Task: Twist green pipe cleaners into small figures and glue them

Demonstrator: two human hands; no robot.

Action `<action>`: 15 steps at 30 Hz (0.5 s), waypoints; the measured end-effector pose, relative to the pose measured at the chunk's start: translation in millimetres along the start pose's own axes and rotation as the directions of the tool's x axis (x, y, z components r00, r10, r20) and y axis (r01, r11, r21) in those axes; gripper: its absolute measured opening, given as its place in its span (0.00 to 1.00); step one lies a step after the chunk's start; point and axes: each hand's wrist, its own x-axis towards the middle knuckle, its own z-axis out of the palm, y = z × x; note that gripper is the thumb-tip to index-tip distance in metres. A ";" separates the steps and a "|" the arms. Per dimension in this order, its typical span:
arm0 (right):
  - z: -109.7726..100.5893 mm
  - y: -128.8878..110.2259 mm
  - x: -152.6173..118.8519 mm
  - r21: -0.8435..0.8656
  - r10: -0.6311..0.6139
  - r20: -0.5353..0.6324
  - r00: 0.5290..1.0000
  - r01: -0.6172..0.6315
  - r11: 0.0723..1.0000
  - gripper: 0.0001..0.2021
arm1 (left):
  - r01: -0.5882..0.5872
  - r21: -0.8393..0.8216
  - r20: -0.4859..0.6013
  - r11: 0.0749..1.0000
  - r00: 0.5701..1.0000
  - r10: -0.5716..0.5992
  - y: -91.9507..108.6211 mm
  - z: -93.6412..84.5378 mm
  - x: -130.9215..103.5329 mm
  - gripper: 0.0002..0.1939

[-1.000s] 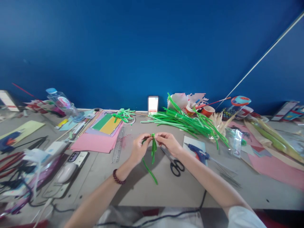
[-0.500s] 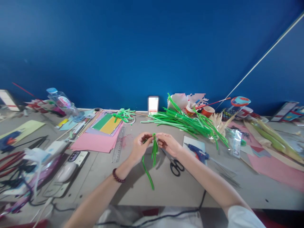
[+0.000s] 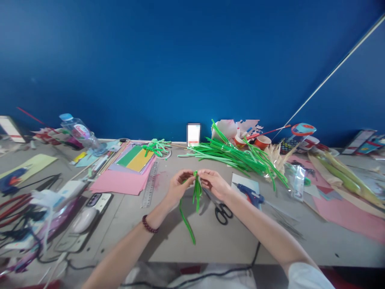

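With the green bundle [image 3: 197,194] as my clock's centre, nearest me, at six, a single green strand [image 3: 188,226] dangles from under my left hand [image 3: 179,185] (where it begins, my fingers hide). The black-handled scissors [image 3: 223,214] lie on the table [image 3: 234,245] at four, handles toward me. The bundle itself hangs straight ahead of me, tails downward, its knotted-looking top between my two hands. My left is nearly closed, thumb and fingers pinching that top; my right hand [image 3: 214,184] is curled with its fingertips at the same spot, though I can't tell whether they grip. At three, a blue glue gun [image 3: 252,194] rests partly on a white sheet [image 3: 251,182]; at nine lies a clear ruler [image 3: 149,185], with pink paper [image 3: 120,181] beyond. Farther off, a pile of green stems [image 3: 231,155] spreads at one, and a green tangle [image 3: 158,147] sits at eleven, before the blue wall [image 3: 192,60].
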 end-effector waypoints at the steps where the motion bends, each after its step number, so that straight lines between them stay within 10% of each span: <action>1: -0.2 -1.0 -0.1 -0.053 -0.008 0.009 1.000 0.008 0.999 0.16 | 0.018 -0.005 0.005 1.000 1.000 -0.018 0.4 -1.0 0.2 0.17; 8: 0.4 -4.4 1.7 -0.272 -0.068 -0.019 0.998 0.060 0.960 0.20 | 0.102 -0.111 0.178 0.989 0.981 -0.081 -0.4 -7.1 0.8 0.13; 15: -0.6 -0.5 2.8 -0.171 -0.047 -0.010 0.999 0.045 0.984 0.17 | 0.161 -0.141 0.075 0.977 0.986 -0.152 -2.0 -4.5 2.0 0.15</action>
